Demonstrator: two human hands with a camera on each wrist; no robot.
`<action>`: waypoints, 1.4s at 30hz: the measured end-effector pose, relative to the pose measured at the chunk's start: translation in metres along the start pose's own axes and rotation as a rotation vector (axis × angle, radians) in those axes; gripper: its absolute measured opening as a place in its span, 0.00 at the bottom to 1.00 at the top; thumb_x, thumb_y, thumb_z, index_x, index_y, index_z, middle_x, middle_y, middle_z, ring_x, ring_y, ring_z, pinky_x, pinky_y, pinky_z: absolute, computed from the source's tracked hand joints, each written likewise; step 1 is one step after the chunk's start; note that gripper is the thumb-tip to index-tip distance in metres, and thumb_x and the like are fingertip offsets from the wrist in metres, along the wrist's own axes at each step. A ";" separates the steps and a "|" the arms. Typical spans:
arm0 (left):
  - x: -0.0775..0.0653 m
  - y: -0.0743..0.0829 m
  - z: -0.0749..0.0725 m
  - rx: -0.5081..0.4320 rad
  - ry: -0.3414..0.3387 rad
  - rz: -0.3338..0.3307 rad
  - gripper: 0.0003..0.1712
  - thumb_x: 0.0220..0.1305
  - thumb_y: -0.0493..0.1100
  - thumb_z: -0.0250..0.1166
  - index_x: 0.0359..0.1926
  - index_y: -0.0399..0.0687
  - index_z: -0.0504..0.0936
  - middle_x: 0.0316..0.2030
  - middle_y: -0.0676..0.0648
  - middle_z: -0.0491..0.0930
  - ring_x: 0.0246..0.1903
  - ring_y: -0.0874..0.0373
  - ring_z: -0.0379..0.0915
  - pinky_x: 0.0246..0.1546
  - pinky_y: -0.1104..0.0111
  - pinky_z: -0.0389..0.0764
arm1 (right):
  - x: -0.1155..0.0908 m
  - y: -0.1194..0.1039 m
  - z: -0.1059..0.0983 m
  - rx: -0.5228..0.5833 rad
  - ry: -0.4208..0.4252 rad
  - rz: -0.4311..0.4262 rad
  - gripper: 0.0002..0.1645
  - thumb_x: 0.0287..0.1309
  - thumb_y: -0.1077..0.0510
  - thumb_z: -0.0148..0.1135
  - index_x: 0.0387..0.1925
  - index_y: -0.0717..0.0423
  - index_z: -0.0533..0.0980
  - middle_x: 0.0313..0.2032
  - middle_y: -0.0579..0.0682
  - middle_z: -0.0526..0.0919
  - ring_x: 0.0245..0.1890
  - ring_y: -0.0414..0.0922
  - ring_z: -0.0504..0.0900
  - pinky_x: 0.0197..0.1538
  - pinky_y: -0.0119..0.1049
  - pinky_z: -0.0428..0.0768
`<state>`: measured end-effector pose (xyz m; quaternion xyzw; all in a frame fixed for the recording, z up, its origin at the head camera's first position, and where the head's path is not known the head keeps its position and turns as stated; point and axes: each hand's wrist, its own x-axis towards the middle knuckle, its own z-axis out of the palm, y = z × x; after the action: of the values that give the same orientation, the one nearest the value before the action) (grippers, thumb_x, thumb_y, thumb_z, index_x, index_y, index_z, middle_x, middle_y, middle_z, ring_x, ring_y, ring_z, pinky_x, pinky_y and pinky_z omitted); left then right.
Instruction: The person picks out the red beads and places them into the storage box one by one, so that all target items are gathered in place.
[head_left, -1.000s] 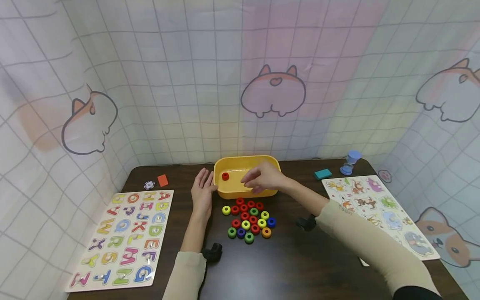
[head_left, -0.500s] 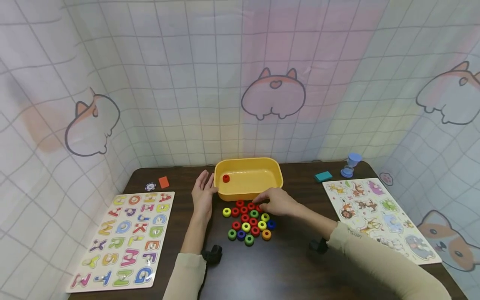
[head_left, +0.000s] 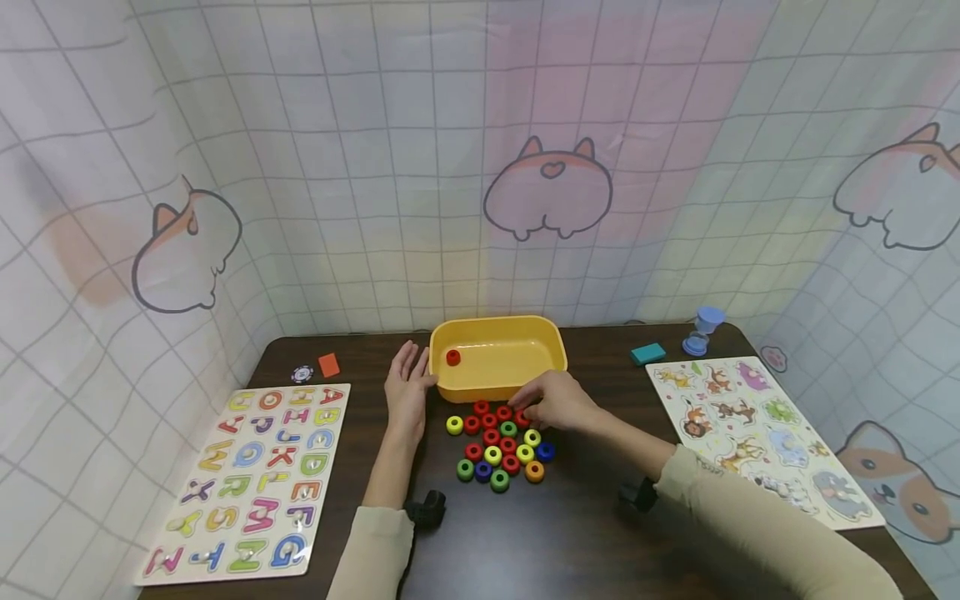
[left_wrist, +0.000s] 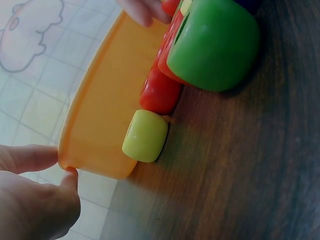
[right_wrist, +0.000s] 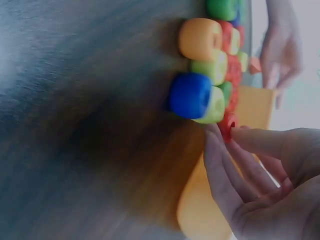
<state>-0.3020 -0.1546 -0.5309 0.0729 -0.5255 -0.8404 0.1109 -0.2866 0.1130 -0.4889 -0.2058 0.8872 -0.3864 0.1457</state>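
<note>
Beside the yellow tray is my left hand, its fingers nearly straight along the left end and its thumb at the front corner. The left wrist view shows fingertip and thumb touching the tray near its rim. One red bead lies inside. In front of the tray spreads a cluster of chunky beads in red, yellow, green, blue and orange. At the cluster's right back edge my right hand pinches a red bead between thumb and fingers, close to a blue bead and a yellow-green bead.
An alphabet puzzle board lies left and an animal puzzle board right. Behind them are a poker chip, an orange-red piece, a teal block and a blue sand timer. A patterned curtain hangs behind.
My right hand has come down from over the tray to the red beads in front and taken hold of one. My left hand has stayed at the tray's left end.
</note>
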 end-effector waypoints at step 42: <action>0.001 -0.001 0.000 -0.023 -0.002 0.002 0.45 0.53 0.16 0.54 0.70 0.48 0.63 0.72 0.40 0.55 0.69 0.48 0.60 0.66 0.62 0.67 | 0.133 -0.025 -0.010 0.336 0.043 0.150 0.17 0.59 0.69 0.62 0.50 0.67 0.81 0.45 0.63 0.84 0.41 0.60 0.86 0.47 0.52 0.84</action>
<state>-0.3029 -0.1548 -0.5317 0.0702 -0.5158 -0.8465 0.1119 -0.4007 0.0403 -0.4767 -0.1034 0.8260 -0.5215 0.1872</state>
